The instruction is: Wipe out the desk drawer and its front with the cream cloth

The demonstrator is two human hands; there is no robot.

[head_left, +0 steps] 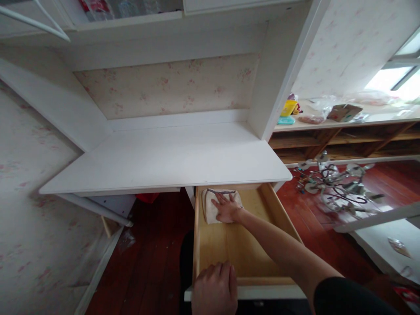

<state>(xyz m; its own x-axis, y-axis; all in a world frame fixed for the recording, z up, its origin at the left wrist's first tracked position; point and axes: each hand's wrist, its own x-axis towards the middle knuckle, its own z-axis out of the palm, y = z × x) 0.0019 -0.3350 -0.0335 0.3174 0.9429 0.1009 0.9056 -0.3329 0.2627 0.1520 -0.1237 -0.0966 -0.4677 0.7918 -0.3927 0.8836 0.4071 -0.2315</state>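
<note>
Cloth (211, 205), pale cream with a darker edge along its far side, lies flat on the floor of the open wooden drawer (236, 249), pushed up into the far left corner just under the lip of the desk. Right hand (227, 209) lies on top of it, palm down, fingers spread and pointing toward the back of the drawer; it presses the cloth flat against the wood rather than pinching or gripping it, so the cloth sits beneath the palm and fingers and shows mostly to the left of the hand and at its far edge. The bare forearm runs back diagonally across the drawer toward the lower right, ending in a dark sleeve (348, 297).

Left hand (215, 288) is at the near end, its fingers curled over the white front panel of the drawer, closed on that edge. It is well apart from the cloth, with the bare drawer floor between them.

The drawer is pulled out from below the white desk top (164, 157), which stands in an alcove with pale flowered wallpaper (170, 85) behind it and white shelving above. Beneath is a dark red wooden floor (154, 258). To the right, on that floor, lies a metal chandelier (334, 183) with curved arms and glass shades, and behind it a long low wooden shelf (344, 140) carrying a cardboard box (344, 112), plastic bags and a yellow container (288, 107).
</note>
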